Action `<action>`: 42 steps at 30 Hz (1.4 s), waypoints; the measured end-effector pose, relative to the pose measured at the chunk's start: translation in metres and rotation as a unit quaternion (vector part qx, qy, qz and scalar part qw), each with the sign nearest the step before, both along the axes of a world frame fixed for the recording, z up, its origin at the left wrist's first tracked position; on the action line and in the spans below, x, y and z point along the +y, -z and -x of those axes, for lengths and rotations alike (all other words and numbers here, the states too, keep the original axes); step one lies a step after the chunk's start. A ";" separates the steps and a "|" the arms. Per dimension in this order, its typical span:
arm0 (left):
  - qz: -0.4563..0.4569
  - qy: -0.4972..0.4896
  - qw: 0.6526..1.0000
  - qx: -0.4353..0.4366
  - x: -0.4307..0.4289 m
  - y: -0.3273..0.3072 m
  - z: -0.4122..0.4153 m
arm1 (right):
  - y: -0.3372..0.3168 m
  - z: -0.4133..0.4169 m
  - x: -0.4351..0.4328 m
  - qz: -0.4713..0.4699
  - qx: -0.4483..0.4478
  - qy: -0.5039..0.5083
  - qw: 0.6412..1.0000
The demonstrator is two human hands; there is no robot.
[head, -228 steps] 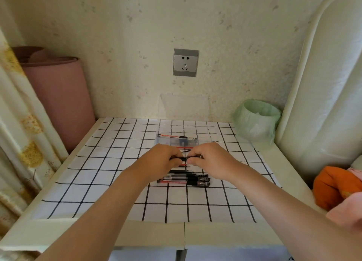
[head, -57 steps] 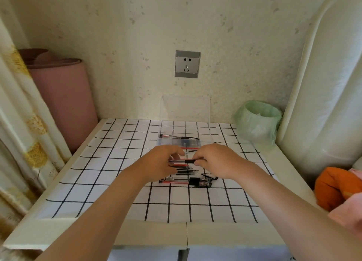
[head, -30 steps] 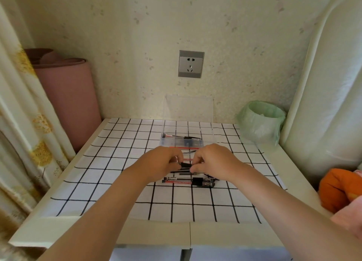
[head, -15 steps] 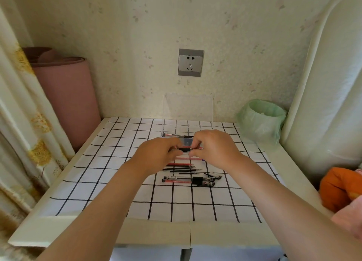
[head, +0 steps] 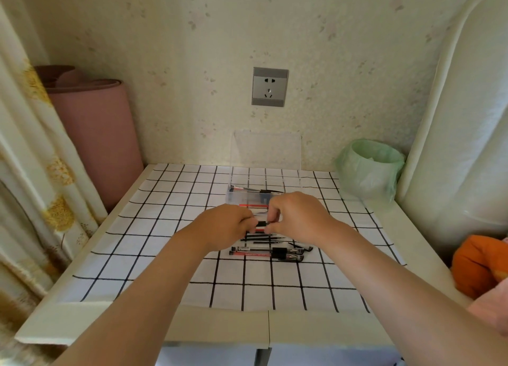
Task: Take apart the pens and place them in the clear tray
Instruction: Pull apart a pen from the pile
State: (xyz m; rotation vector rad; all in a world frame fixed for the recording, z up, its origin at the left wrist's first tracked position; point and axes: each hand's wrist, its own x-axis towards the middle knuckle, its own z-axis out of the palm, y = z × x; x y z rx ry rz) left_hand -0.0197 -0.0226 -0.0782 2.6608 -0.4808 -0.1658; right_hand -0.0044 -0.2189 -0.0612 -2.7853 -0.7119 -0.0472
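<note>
Black-and-white checked cloth [head: 165, 228] covers the pale worktop [head: 220, 327]. The clear tray [head: 239, 199] sits on it toward the wall, with its lid [head: 266, 151] standing upright behind it. A few pen parts [head: 258, 191] lie inside the tray, lengthwise along it.

Just in front of the tray both hands meet above the cloth. The left grip [head: 228, 225] has its fingers curled, and the right grip [head: 297, 220] pinches with thumb and forefinger. Each grasps one end of a short black pen piece [head: 261, 224] that shows in the gap between them. A strip of red [head: 259, 230] shows right under that piece; whether it belongs to the same pen cannot be told.

Further out in front of the tray, under the hands, thin refills [head: 261, 238] lie on the cloth. Past them are assembled pens [head: 266, 253] side by side, parallel to the tray's front wall. A loose black clip [head: 301, 247] lies just beside their right ends.

Right of the tray, near the wall, stands a bin lined with a green bag [head: 368, 170]. Above the tray a grey socket [head: 270, 86] is set in the wall. Well left of the tray a pink roll [head: 96, 135] leans in the corner beside a patterned curtain [head: 27, 145]
</note>
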 end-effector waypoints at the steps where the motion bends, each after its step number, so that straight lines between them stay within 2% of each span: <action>1: -0.003 0.004 1.000 0.015 -0.001 0.001 0.000 | 0.001 0.001 0.000 0.011 0.014 -0.004 1.000; 6: -0.007 0.020 0.999 0.034 -0.003 0.005 0.003 | 0.006 0.006 0.002 0.023 0.071 -0.007 0.997; 9: 0.019 0.012 0.996 0.083 -0.002 0.005 0.003 | 0.005 0.008 0.002 0.014 0.088 -0.005 0.996; 12: 0.021 0.014 0.993 0.114 -0.003 0.006 0.003 | 0.005 0.010 0.004 0.026 0.088 -0.007 0.996; 18: 0.011 0.032 0.994 0.100 -0.004 0.006 0.004 | 0.009 0.013 0.006 0.038 0.085 -0.016 0.996; 25: 0.025 0.010 0.980 0.195 -0.007 0.002 0.006 | 0.007 0.015 0.007 0.040 0.092 -0.023 0.995; 31: 0.064 0.014 0.978 0.197 -0.006 0.002 0.007 | 0.007 0.015 0.008 0.049 0.090 -0.033 0.994; 42: -0.022 -0.022 0.994 0.107 0.003 0.001 0.002 | 0.011 0.006 -0.005 0.033 0.073 -0.024 0.996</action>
